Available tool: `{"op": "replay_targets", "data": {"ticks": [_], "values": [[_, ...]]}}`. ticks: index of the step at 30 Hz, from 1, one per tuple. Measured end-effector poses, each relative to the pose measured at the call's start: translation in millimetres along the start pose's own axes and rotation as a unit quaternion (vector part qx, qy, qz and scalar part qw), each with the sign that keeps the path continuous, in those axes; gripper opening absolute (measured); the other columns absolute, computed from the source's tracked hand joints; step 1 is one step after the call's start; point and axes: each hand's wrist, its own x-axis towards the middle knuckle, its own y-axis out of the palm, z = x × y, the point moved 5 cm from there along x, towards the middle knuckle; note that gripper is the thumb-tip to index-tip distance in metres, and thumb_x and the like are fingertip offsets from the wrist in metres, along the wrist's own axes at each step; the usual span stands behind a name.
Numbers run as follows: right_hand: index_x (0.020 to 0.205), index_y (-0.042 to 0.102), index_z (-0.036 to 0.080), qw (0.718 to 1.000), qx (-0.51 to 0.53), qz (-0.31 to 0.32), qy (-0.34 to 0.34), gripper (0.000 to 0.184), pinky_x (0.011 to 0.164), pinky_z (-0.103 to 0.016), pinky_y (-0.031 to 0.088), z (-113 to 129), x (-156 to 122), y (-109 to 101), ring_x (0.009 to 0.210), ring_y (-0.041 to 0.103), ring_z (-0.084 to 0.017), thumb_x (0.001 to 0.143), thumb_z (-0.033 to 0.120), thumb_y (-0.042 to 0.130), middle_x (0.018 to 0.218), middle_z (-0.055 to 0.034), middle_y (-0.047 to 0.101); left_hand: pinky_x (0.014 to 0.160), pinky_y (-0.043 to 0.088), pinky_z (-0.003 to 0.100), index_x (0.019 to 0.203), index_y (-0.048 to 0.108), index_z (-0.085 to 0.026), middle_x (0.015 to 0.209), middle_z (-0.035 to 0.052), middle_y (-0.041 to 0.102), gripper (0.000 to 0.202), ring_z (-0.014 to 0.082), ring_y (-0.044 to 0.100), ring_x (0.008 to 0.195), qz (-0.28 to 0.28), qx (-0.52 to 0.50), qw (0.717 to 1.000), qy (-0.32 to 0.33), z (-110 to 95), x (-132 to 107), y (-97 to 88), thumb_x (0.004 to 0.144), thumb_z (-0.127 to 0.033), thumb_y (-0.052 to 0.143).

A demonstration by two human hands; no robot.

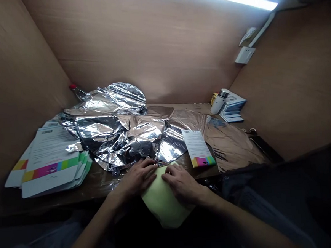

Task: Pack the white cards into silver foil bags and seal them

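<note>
Left grip (pixel 137 178) and right grip (pixel 183 183), fingers spread flat, pressing down without pinching on a pale green sheet (pixel 163 202) overhanging the worktop (pixel 98 186) edge, apparently to flatten it; crumpled silver foil (pixel 117 135) just beyond, rainbow-striped printed card (pixel 197 148) beside.

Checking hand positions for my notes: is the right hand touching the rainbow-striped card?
No, the right hand rests on the pale green sheet, apart from the rainbow-striped card lying beyond it.

On the white printed card (pixel 195 146) and the stack of flat printed cartons (pixel 49 160) are a barcode and small lines, but I think they are too blurred for reading.
</note>
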Motion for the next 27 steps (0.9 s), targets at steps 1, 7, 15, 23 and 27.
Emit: {"op": "replay_targets", "data": {"ticks": [1, 7, 15, 23, 27], "values": [[0.108, 0.068, 0.018, 1.000, -0.007, 0.007, -0.001, 0.019, 0.091, -0.040, 0.042, 2, 1, 2, 0.101, 0.052, -0.025, 0.091, 0.013, 0.062, 0.110, -0.0101, 0.063, 0.102, 0.054, 0.042, 0.132, 0.068, -0.028, 0.136, 0.0081, 0.064, 0.032, 0.0244, 0.063, 0.116, -0.002, 0.001, 1.000, -0.001, -1, 0, -0.4, 0.102, -0.031, 0.057], [0.105, 0.069, 0.021, 0.998, 0.061, 0.003, 0.011, 0.023, 0.087, -0.035, 0.043, 3, -5, 3, 0.098, 0.055, -0.021, 0.090, 0.007, 0.057, 0.110, -0.0064, 0.063, 0.104, 0.054, 0.040, 0.130, 0.069, -0.027, 0.135, 0.0083, 0.064, 0.031, 0.0238, 0.063, 0.118, -0.023, -0.006, 1.000, 0.002, -1, -2, -1.4, 0.101, -0.030, 0.057], [0.095, 0.062, 0.018, 0.999, -0.015, -0.005, 0.033, 0.014, 0.087, -0.036, 0.045, 2, 17, 11, 0.097, 0.054, -0.023, 0.098, 0.011, 0.051, 0.104, -0.0096, 0.062, 0.104, 0.054, 0.039, 0.130, 0.069, -0.026, 0.135, 0.0079, 0.066, 0.032, 0.0232, 0.062, 0.121, -0.024, -0.009, 1.000, 0.007, -3, 0, -1.5, 0.100, -0.027, 0.059], [0.095, 0.053, 0.021, 0.946, 0.282, -0.118, 0.105, 0.012, 0.080, -0.031, 0.045, -20, -22, -31, 0.088, 0.054, -0.019, 0.103, 0.023, 0.045, 0.096, -0.0048, 0.058, 0.102, 0.057, 0.039, 0.126, 0.072, -0.022, 0.136, 0.0090, 0.070, 0.030, 0.0244, 0.067, 0.120, -0.019, 0.029, 0.999, -0.003, 0, -21, -7.5, 0.103, -0.029, 0.055], [0.090, 0.052, 0.021, 0.877, 0.378, -0.162, 0.248, 0.018, 0.072, -0.028, 0.044, -89, -64, -64, 0.076, 0.050, -0.016, 0.102, 0.034, 0.048, 0.080, 0.0016, 0.052, 0.091, 0.060, 0.035, 0.118, 0.073, -0.024, 0.119, 0.0051, 0.077, 0.023, 0.0223, 0.072, 0.106, -0.136, 0.045, 0.990, 0.005, -19, -24, -23.3, 0.102, -0.027, 0.057]]}}
